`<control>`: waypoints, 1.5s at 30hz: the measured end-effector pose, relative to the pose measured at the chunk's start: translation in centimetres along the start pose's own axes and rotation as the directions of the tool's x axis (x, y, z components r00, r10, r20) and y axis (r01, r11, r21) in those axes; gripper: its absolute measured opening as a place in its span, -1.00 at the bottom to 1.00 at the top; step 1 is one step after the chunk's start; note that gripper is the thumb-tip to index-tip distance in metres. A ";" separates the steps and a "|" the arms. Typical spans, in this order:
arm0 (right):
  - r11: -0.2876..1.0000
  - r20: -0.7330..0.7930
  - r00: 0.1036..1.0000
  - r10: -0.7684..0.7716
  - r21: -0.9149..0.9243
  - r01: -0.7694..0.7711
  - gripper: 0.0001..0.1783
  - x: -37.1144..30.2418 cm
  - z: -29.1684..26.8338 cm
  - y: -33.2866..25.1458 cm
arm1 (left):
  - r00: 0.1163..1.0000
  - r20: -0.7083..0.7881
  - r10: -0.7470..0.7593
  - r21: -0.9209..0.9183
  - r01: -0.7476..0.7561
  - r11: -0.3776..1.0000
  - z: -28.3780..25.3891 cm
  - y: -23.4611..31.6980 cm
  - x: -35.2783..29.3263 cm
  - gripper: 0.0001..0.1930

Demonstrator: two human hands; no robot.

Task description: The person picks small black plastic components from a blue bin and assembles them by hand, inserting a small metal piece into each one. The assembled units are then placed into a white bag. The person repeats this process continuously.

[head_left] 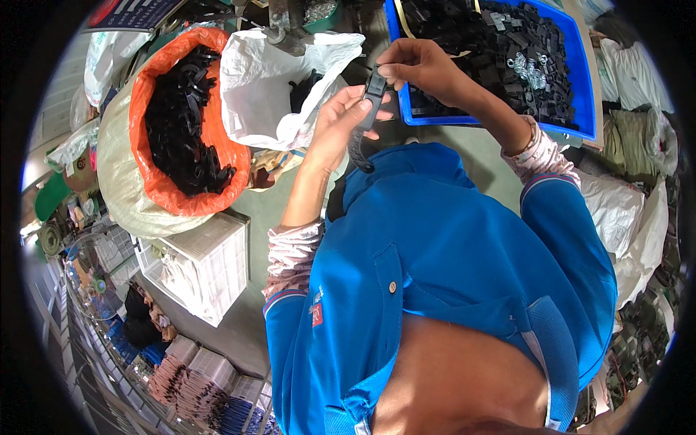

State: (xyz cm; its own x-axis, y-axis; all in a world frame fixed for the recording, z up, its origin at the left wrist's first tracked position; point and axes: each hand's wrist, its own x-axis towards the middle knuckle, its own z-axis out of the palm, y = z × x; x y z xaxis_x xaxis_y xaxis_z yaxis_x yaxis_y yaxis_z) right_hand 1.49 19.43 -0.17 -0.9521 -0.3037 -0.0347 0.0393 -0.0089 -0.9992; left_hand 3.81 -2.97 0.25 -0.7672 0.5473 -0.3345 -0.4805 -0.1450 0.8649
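Observation:
My left hand (339,123) is closed around a black plastic handle (374,94), thumb along its body and fingertips showing on the far side. The handle has a blocky upper end and a curved, ridged tail (357,151) that hangs below the palm. At the upper end, my right hand (417,67) pinches with thumb and forefinger against the plastic. Whether a separate small piece is between those fingertips is too small to tell. Just beyond my right hand stands a blue tray (493,124) holding many small black parts (518,40) and a pile of shiny metal springs (529,70).
Left of my hands are a white sack (254,94) and an orange-lined sack (139,138) full of curved black parts (181,130). A white plastic crate (217,272) stands below them. White bags (612,210) lie at the right. A green bowl (322,22) sits at the back.

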 end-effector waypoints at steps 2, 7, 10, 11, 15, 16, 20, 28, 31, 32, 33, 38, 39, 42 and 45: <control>0.999 -0.016 1.000 -0.004 -0.035 0.003 -0.75 -0.4 0.2 -0.1 | 1.000 -0.007 -0.004 0.029 0.004 1.000 0.0 0.0 0.1 -0.67; 0.982 0.014 0.999 0.028 0.189 -0.031 -0.81 -1.7 1.5 0.9 | 1.000 -0.014 0.014 0.102 -0.012 0.995 0.7 0.2 0.9 -0.68; 0.978 -0.056 0.996 0.063 0.203 -0.050 -0.75 -1.9 1.7 1.0 | 0.999 -0.004 0.049 0.194 -0.047 0.980 0.6 0.0 1.5 -0.64; 0.975 -0.040 0.997 0.070 0.212 -0.060 -0.73 -2.1 1.9 1.0 | 0.998 -0.008 0.062 0.265 -0.058 0.962 0.7 -0.2 1.4 -0.62; 0.980 -0.123 0.987 0.101 0.181 -0.077 -0.73 -2.1 1.5 0.7 | 0.974 -0.063 0.217 0.518 -0.154 0.841 1.6 -1.0 2.2 -0.52; 0.976 -0.154 0.979 0.133 0.191 -0.103 -0.77 -2.4 1.2 0.7 | 0.968 -0.122 0.217 0.647 -0.089 0.757 3.3 1.2 1.6 -0.55; 0.969 -0.271 0.950 0.155 0.229 -0.093 -0.83 -2.6 1.2 0.4 | 0.918 0.035 0.394 0.852 -0.234 0.468 2.7 1.4 1.7 -0.65; 0.468 -0.296 0.746 -0.596 -0.883 0.024 -0.75 3.6 -6.6 -3.4 | 0.876 -0.121 0.467 0.593 -0.314 0.741 0.4 -0.4 3.4 -0.76; 0.224 -0.204 0.760 -0.617 -0.971 -0.079 -0.69 6.4 -9.4 -2.4 | 0.830 -0.125 0.544 0.533 -0.406 0.742 0.8 -0.8 4.1 -0.74; 0.140 -0.159 0.781 -0.604 -0.986 -0.092 -0.68 6.9 -9.8 -1.9 | 0.828 -0.128 0.546 0.541 -0.403 0.738 0.6 -0.7 4.1 -0.74; 0.204 -0.220 0.748 -0.626 -0.972 -0.116 -0.75 6.7 -10.4 -1.5 | 0.827 -0.129 0.548 0.549 -0.401 0.733 0.4 -0.5 3.9 -0.73; 0.770 -0.453 0.809 -0.374 -0.638 -0.002 -0.74 2.1 -9.3 -4.6 | 0.820 -0.206 0.534 0.399 -0.428 0.811 -1.8 1.3 3.1 -0.73; 0.921 -0.484 0.847 -0.219 -0.389 0.016 -0.72 1.5 -8.9 -4.7 | 0.831 -0.202 0.519 0.371 -0.425 0.825 -2.5 1.3 3.5 -0.75; 0.998 -0.395 0.917 -0.049 -0.055 0.029 -0.70 1.0 -6.8 -5.4 | 0.824 -0.202 0.530 0.270 -0.473 0.839 -3.0 2.6 3.7 -0.74; 0.982 -0.294 0.956 -0.024 0.170 0.077 -0.67 1.7 -4.1 -5.3 | 0.809 -0.145 0.569 0.307 -0.510 0.804 -4.6 3.1 3.8 -0.75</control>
State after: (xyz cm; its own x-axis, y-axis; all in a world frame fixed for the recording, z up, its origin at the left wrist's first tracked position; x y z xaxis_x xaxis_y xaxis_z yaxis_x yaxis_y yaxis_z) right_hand -1.55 22.87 5.03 -0.9998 -0.0099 -0.0154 0.0170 -0.1943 -0.9808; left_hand -2.50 -5.11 -0.03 -0.9562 0.2406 0.1668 0.1351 -0.1428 0.9805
